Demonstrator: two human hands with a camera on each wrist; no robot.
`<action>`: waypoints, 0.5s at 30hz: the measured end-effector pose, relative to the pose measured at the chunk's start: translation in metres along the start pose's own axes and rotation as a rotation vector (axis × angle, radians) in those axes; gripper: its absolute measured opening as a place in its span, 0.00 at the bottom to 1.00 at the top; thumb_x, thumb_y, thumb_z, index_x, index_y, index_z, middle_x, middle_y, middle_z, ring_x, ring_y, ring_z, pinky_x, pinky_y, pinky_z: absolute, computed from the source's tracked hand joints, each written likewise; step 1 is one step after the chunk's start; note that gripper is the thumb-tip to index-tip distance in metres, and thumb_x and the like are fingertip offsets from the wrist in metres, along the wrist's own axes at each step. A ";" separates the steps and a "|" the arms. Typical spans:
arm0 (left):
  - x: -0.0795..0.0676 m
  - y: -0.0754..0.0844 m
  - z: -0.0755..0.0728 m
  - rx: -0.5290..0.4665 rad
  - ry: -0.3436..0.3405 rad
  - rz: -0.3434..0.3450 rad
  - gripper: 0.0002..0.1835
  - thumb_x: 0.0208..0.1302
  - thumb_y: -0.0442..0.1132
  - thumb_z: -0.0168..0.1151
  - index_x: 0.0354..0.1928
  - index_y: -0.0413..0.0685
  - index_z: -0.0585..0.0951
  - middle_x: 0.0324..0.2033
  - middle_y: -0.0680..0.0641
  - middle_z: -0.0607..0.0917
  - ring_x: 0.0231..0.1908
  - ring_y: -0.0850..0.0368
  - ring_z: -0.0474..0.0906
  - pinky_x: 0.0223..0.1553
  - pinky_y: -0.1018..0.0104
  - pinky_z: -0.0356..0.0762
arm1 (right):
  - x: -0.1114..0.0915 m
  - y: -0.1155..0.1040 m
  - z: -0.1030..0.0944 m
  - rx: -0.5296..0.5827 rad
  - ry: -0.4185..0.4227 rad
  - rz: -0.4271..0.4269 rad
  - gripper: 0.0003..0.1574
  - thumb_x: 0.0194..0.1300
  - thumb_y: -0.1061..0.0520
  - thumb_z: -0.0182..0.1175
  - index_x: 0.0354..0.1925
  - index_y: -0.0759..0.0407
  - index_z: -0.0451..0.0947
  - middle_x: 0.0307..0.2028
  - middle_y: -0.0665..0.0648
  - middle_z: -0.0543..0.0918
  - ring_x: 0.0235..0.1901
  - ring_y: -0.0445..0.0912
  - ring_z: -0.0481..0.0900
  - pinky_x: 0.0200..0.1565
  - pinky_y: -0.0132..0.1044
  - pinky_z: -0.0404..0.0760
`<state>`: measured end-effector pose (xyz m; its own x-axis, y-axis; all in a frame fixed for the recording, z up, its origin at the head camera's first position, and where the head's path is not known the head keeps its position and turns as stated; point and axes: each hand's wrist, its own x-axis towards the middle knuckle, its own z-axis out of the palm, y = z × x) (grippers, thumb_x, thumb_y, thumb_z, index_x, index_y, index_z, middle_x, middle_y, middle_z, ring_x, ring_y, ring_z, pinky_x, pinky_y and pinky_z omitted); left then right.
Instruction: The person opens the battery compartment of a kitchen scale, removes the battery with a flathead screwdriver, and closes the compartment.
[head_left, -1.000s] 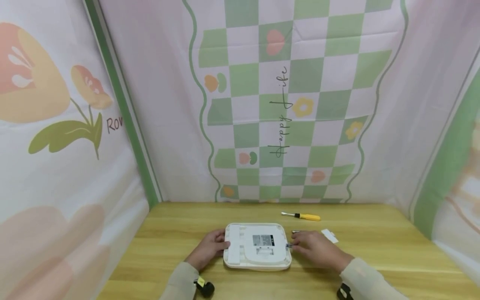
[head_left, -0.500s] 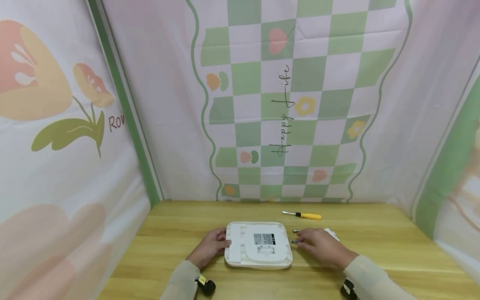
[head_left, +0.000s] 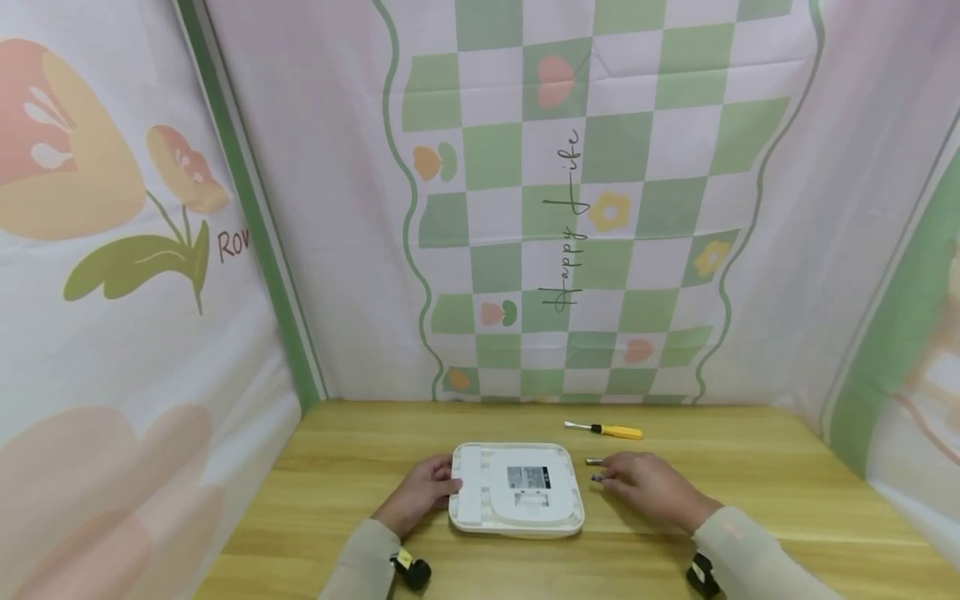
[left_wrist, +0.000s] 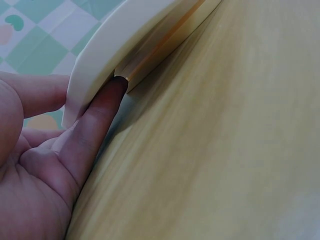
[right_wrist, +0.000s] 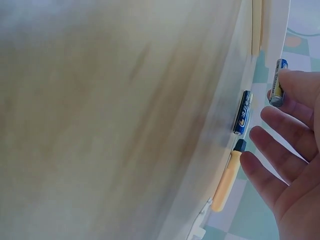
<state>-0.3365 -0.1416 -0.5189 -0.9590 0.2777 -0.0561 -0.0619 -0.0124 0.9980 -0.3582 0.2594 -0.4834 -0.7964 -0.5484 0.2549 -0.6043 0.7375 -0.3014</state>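
Note:
A white, rounded-square device (head_left: 517, 492) lies on the table with its labelled underside up and a small open recess near its centre. At its left edge my left hand (head_left: 420, 496) grips the rim, thumb on top. In the left wrist view, one finger (left_wrist: 95, 130) reaches beneath the device's rim (left_wrist: 105, 55). Just right of the device, my right hand (head_left: 660, 492) pinches a small cylindrical battery (right_wrist: 278, 84) between thumb and forefinger, while the other fingers are spread. A second battery (right_wrist: 243, 112) lies on the table beside those fingers.
Behind the hands lies a screwdriver (head_left: 618, 432) with a yellow handle. A small white plastic piece (right_wrist: 200, 220) is near it in the right wrist view; my right hand hides it in the head view. A patterned curtain (head_left: 555, 250) hangs behind the wooden table (head_left: 360, 433).
My right hand has drawn away to the right from the device's edge, carrying the battery, and now covers the white plastic piece. The left hand keeps its grip on the rim.

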 end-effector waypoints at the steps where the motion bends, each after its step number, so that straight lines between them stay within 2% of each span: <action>1: 0.000 0.000 0.000 0.001 0.000 0.000 0.31 0.65 0.29 0.61 0.67 0.26 0.62 0.48 0.39 0.82 0.46 0.48 0.80 0.46 0.57 0.82 | 0.000 0.001 0.000 -0.001 0.001 0.007 0.03 0.64 0.50 0.64 0.37 0.45 0.83 0.49 0.56 0.83 0.49 0.55 0.80 0.53 0.56 0.76; 11: -0.001 0.001 0.001 0.006 0.001 -0.007 0.31 0.65 0.30 0.61 0.67 0.26 0.62 0.48 0.39 0.82 0.46 0.48 0.80 0.46 0.57 0.82 | 0.006 0.015 0.001 -0.020 0.011 0.046 0.03 0.63 0.50 0.65 0.37 0.45 0.83 0.44 0.53 0.84 0.45 0.51 0.81 0.51 0.54 0.79; 15: 0.000 0.000 0.000 0.002 0.003 -0.007 0.32 0.65 0.30 0.61 0.67 0.26 0.62 0.49 0.39 0.81 0.47 0.48 0.80 0.45 0.57 0.82 | 0.006 0.020 0.001 -0.033 0.014 0.061 0.03 0.63 0.51 0.66 0.36 0.46 0.83 0.47 0.58 0.84 0.48 0.56 0.80 0.53 0.57 0.76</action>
<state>-0.3365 -0.1416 -0.5186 -0.9595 0.2745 -0.0633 -0.0684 -0.0089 0.9976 -0.3748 0.2704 -0.4883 -0.8311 -0.4969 0.2496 -0.5535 0.7822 -0.2859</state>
